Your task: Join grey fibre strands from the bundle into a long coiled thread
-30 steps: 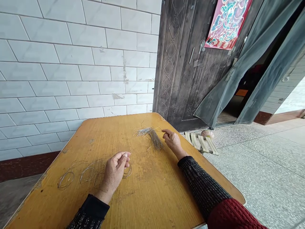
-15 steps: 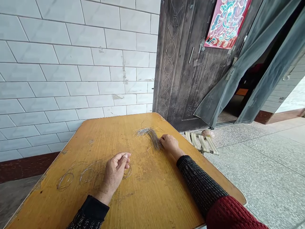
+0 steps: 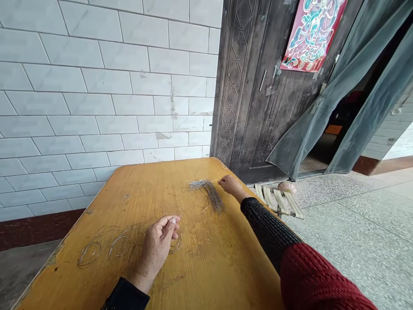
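Pinched in left hand (image 3: 158, 242): 1 thin piece (image 3: 180, 216); to both sides, wire coils (image 3: 84, 258). Curled, grasp impossible to tell: right hand (image 3: 231, 186); just left of it, 1 wire bundle (image 3: 214, 197) on table (image 3: 238, 262).

So the left arm comes up from the bottom edge, black cuff (image 3: 125, 296) at the wrist (image 3: 142, 275), forearm mostly out of frame. Left grip (image 3: 158, 246) is pinched, thumb (image 3: 170, 227) pressed against the bent index finger, others curled underneath. The right arm (image 3: 271, 234) is reaching way further forward, dark ribbed sleeve plus red knit higher up. Right grip (image 3: 230, 186) is back-up with curled fingers; can't really make out the fingertips.
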The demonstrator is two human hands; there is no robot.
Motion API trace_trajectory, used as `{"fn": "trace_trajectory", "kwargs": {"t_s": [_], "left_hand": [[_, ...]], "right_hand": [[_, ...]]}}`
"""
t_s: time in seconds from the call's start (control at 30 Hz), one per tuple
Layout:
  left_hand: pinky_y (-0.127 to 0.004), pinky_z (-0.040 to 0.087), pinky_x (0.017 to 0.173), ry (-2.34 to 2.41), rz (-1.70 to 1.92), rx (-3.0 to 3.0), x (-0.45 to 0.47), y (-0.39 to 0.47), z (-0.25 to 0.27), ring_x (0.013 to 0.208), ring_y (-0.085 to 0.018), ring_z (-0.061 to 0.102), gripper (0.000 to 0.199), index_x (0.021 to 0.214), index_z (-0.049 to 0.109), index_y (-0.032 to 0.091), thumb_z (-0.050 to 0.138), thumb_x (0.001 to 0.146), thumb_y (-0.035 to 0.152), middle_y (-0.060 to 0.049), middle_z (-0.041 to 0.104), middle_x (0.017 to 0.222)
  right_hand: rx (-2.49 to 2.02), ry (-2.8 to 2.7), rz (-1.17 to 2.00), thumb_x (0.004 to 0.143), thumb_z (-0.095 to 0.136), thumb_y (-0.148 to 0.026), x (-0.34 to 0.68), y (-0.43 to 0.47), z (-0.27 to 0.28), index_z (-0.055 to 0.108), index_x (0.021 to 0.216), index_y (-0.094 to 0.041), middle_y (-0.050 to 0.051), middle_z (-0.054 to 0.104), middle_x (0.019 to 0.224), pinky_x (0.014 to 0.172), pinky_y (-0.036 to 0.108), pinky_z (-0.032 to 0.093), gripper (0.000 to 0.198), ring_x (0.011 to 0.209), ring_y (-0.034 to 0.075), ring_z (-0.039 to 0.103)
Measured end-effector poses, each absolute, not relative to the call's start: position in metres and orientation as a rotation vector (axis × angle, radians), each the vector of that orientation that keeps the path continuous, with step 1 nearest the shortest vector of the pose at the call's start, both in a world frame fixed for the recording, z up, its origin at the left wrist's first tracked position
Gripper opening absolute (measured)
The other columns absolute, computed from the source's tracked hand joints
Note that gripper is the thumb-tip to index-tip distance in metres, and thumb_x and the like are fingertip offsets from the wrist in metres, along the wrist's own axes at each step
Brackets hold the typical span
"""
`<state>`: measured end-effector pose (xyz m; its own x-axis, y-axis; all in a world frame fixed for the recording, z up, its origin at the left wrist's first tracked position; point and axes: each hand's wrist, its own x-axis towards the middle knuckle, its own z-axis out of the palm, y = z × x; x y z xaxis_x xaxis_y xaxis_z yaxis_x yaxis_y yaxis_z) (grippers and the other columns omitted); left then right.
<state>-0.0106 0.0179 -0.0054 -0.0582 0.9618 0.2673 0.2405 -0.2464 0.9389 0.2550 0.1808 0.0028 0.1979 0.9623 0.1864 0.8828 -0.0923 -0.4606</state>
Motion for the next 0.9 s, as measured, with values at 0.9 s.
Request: {"fn": "trace_trajectory", "kwargs": {"t_s": [0.9], "left_hand": [[-0.026,0.047,0.051,1.303,1.340,1.580,-0.008,0.016,-0.007,0.051,-0.014,0.056,0.031,0.080,0.065,0.015,0.049,0.077,0.041,-0.004,0.061,0.066]], "right_hand": [[-1.130,-1.295,0.558,0.072,0.053,-0.043,0.247,0.149,0.084,0.051,0.065,-0.017,-0.001,0.057,0.059,0.036,0.017,0.028,0.028,0.038,0.004,0.038]]}}
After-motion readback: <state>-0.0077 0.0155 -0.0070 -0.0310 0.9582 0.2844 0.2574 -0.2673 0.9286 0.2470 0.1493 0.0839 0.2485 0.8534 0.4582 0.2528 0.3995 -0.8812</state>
